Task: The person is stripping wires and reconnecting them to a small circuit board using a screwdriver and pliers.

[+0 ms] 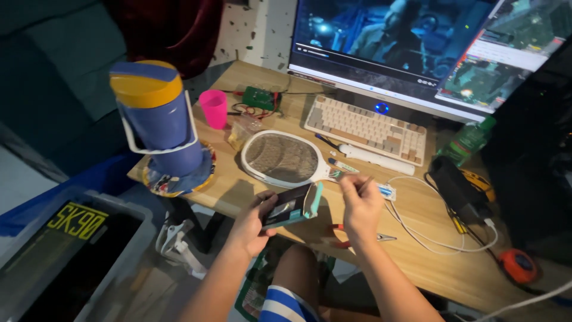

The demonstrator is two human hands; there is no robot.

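My left hand [250, 225] grips a small flat teal-edged device [292, 206] with a dark face, held tilted just above the front edge of the wooden desk [429, 256]. My right hand [359, 207] is closed on a thin rod-like tool [364, 183] whose tip points up and to the right. The two hands are close together, about a hand's width apart. Just behind them lies a white racket-shaped bug swatter [285, 158] with a mesh head. Red-handled pliers [351, 238] lie on the desk under my right hand.
A blue jug with a yellow lid [156, 113] stands at the desk's left corner, a pink cup [214, 108] and green circuit board [258, 97] behind it. Keyboard [366, 128], monitor [411, 42], white cable [429, 229], black adapter [456, 191], green bottle [471, 140], orange tape measure [517, 265]. Grey bin [71, 250] on the floor left.
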